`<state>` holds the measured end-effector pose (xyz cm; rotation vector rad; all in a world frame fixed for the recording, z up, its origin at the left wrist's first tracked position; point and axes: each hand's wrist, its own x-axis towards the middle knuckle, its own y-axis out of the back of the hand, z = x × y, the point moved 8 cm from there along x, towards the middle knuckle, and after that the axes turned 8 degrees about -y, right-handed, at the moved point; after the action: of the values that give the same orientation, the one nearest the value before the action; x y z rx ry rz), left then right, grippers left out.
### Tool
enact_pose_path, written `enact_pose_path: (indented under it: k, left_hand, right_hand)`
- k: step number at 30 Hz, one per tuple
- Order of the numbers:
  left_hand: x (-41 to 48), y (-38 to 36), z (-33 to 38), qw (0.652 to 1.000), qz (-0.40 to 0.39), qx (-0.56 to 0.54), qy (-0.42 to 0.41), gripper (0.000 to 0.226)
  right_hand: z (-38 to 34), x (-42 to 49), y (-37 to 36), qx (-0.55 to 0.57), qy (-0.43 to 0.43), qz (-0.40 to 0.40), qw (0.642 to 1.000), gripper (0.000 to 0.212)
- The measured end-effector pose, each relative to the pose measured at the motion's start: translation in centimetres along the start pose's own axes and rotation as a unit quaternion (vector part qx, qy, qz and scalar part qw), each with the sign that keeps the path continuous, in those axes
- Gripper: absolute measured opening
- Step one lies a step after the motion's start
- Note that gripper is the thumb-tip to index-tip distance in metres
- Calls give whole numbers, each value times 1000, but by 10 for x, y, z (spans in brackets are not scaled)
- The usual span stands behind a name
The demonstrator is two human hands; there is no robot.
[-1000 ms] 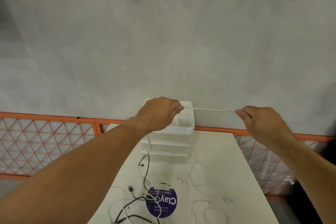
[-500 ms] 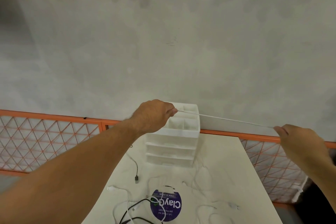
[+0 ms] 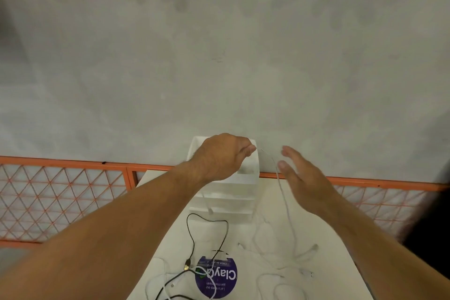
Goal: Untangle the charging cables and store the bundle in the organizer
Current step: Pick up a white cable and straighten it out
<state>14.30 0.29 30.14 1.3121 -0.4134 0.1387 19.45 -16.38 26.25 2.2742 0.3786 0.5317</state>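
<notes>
My left hand (image 3: pixel 222 157) is raised over the white drawer organizer (image 3: pixel 244 190) and pinches a thin white cable (image 3: pixel 283 192) between thumb and fingers. From the pinch the cable arcs right, then drops slack past my right hand (image 3: pixel 300 179) to the white table (image 3: pixel 326 231). My right hand is open, fingers straight, just right of the hanging cable and holding nothing. More white cables (image 3: pixel 287 260) lie tangled on the table. A black cable (image 3: pixel 194 238) loops below the organizer, its USB plug near a purple sticker.
A round purple sticker (image 3: pixel 216 277) is on the table near me. An orange mesh fence (image 3: pixel 63 197) runs behind the table, with a grey concrete wall (image 3: pixel 219 44) beyond. The organizer stands at the table's far edge.
My right hand let go of the white cable and came back in toward the left hand. The cable, stretched taut between both hands before, now hangs slack from the left hand.
</notes>
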Motion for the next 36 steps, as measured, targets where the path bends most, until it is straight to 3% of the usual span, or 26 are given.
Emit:
enact_pose_path:
  k: [6,9,12,20,36]
  left_hand:
    - [3,10,8,999,29,7,-26,34]
    - [-3,12,0,999,17,29,-23,38]
    - [-9,9,-11,1000,0,26,-10,38]
    - [-22,16,-38,997,27,36,56,35]
    - [-40,51,-76,986,71,83,124,38]
  right_hand:
    - [-35,8,-15,64,7,15,998,30]
    - [-45,8,-10,0,51,50,997,31]
    - [-51,12,-8,-107,79,32,991,32]
    - [-25,30,21,-234,-3,20,972,30]
    - [18,28,75,-297,-84,70,949,36]
